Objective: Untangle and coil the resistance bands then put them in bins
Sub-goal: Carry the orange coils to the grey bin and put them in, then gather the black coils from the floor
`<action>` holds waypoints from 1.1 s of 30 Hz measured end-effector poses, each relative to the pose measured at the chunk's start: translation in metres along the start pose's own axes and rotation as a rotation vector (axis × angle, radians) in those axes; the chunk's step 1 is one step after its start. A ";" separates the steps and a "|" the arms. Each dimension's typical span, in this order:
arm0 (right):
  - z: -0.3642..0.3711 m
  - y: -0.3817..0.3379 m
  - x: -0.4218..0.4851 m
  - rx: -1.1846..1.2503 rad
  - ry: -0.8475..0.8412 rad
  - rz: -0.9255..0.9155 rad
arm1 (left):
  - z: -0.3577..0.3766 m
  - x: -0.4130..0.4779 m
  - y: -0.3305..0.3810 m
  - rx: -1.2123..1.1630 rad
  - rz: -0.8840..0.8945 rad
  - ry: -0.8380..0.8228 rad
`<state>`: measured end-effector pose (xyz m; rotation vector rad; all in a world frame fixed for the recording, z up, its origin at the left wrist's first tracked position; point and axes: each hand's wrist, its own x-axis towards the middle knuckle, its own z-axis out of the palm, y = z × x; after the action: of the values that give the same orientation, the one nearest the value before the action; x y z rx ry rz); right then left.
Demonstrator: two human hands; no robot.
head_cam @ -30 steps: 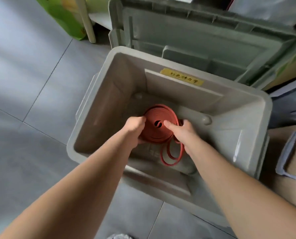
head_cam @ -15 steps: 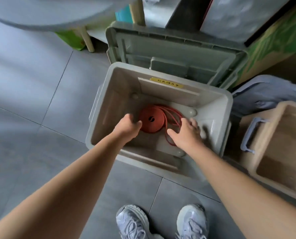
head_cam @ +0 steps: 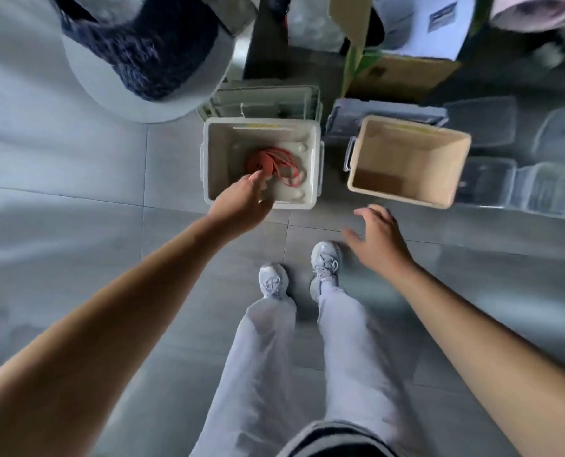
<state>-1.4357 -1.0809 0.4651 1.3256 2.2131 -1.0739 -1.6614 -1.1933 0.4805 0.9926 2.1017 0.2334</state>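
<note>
1. Trousers (head_cam: 268, 374): light-coloured, lowest in the view, nearest the camera. The person stands on a grey tiled floor (head_cam: 76, 258).

2. Shoes: the left shoe (head_cam: 272, 280) and right shoe (head_cam: 325, 258) are pale and point toward the grey bin (head_cam: 221, 153). Both stand on the floor short of its near rim.

3. Right hand (head_cam: 380, 239): fingers spread and lightly bent, holding nothing. It hangs over the floor, to the right of the grey bin and nearer than its near rim.

4. Left hand (head_cam: 241, 202): fingers loose and slightly parted, holding nothing. It is over the near rim of the grey bin. Its fingertips overlap the edge of the band (head_cam: 256, 159); whether they touch cannot be told, as the hand is blurred.

5. Band: red, lying on the bottom of the grey bin. One part is a tight coil left of the bin's centre. Loose loops trail from it toward the bin's right wall.

6. Tan bin (head_cam: 406, 150): open, just right of the grey bin, not touching it, and tilted in the view.

7. Clear bins (head_cam: 538, 192): on the floor, further right of the grey bin, beyond the tan bin.

8. Lid (head_cam: 261, 100): grey, directly behind the grey bin's far rim.

9. Table (head_cam: 149, 103): round and grey, behind and left of the grey bin. A dark fuzzy item (head_cam: 142, 44) lies on it.

10. Carton (head_cam: 403, 77): brown, behind and right of the grey bin.
</note>
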 end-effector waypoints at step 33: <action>-0.185 0.419 -0.426 0.526 0.637 0.596 | 0.194 -0.159 0.498 0.672 0.629 -0.332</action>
<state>-0.8454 -1.0808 0.6717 2.6454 1.6927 -1.1233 -1.1740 -1.0002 0.6700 1.9312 1.5211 -0.3403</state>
